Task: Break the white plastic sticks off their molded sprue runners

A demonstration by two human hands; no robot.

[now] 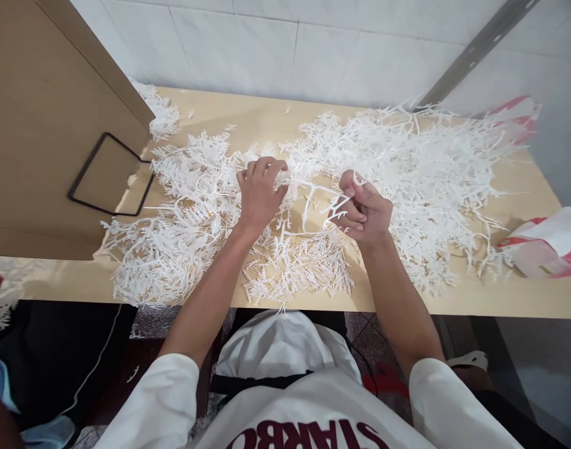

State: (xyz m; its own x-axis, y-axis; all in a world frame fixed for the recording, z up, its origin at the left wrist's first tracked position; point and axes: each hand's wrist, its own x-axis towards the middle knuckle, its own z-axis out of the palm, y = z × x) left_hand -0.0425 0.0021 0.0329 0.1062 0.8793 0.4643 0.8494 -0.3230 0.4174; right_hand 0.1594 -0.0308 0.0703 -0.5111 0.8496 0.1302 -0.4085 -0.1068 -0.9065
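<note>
- A pale wooden table [453, 299] runs along a white tiled wall, seen from over a seated person's shoulders.
- A wide heap of white branches [430, 168], thin and twiggy like plastic coral, covers most of the tabletop.
- A tall wooden panel [42, 125] stands at the left end. A red and white bag [551, 246] lies at the right end.
- A drift of short loose sticks [304, 268] lies by the front edge, just below the hands.
- The left hand [259, 193] is curled knuckles up, fingers pinched on one end of a single plastic branch [311, 185].
- The right hand [362, 209] is closed in a loose fist around that branch's other twigs.
- The plastic branch hangs between both hands at the middle of the table, just above the heap.
- The work in hand looks like stripping twigs from this one branch. The stems look thin and tangled, so a firm pinch close to each joint seems called for.
</note>
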